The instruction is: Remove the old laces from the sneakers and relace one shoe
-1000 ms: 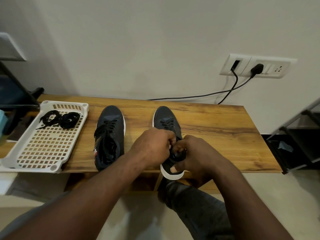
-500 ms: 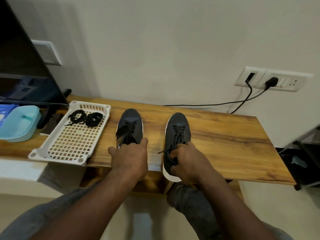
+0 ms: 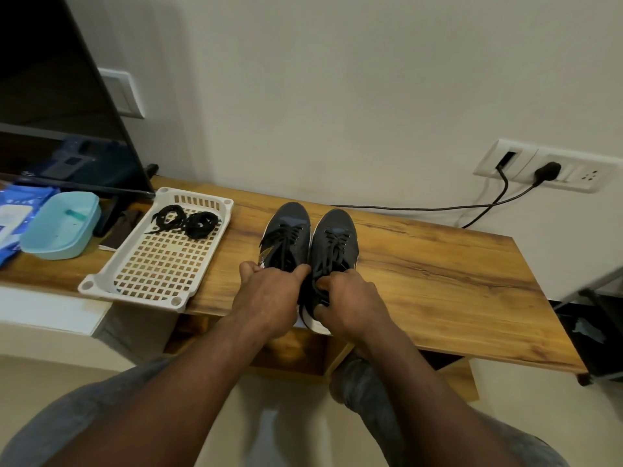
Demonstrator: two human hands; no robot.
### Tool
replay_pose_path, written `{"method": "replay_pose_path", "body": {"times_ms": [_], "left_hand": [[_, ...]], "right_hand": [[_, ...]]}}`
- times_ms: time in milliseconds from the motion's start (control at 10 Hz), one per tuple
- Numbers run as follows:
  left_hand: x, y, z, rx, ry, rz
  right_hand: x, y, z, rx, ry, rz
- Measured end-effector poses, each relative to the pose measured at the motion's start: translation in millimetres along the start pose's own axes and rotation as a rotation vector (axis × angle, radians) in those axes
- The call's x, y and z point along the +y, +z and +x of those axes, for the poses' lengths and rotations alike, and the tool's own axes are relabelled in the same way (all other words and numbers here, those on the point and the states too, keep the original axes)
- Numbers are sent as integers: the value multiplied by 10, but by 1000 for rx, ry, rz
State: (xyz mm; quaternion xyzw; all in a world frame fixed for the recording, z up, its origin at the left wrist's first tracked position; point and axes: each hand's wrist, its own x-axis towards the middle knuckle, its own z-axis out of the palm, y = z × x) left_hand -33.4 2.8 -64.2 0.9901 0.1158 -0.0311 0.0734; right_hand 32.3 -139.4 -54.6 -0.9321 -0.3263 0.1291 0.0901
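Two dark sneakers with black laces stand side by side on the wooden table (image 3: 438, 274), toes toward the wall. My left hand (image 3: 269, 294) grips the heel end of the left sneaker (image 3: 288, 230). My right hand (image 3: 347, 301) grips the heel end of the right sneaker (image 3: 337, 237), whose white sole shows at the table's front edge. Both shoes are laced. Two coiled black laces (image 3: 185, 219) lie at the far end of a white perforated tray (image 3: 158, 267) left of the shoes.
A light blue tub (image 3: 60, 224) and blue packets (image 3: 13, 210) sit left of the tray, under a dark screen (image 3: 50, 96). A wall socket (image 3: 539, 166) with black cables (image 3: 438, 207) is at the right. A dark rack (image 3: 596, 315) stands right of the table.
My left hand left the right sneaker and took the left one by its heel. The two shoes have come together side by side. The view has shifted left.
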Motion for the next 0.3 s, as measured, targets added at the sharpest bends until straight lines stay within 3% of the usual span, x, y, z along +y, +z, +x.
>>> {"method": "replay_pose_path", "body": {"times_ms": [200, 300], "left_hand": [[-54, 23, -2, 34, 42, -23], [-41, -96, -136, 104, 38, -86]], "right_hand": [[-91, 11, 1, 23, 35, -14], [-127, -32, -97, 138, 33, -146]]}}
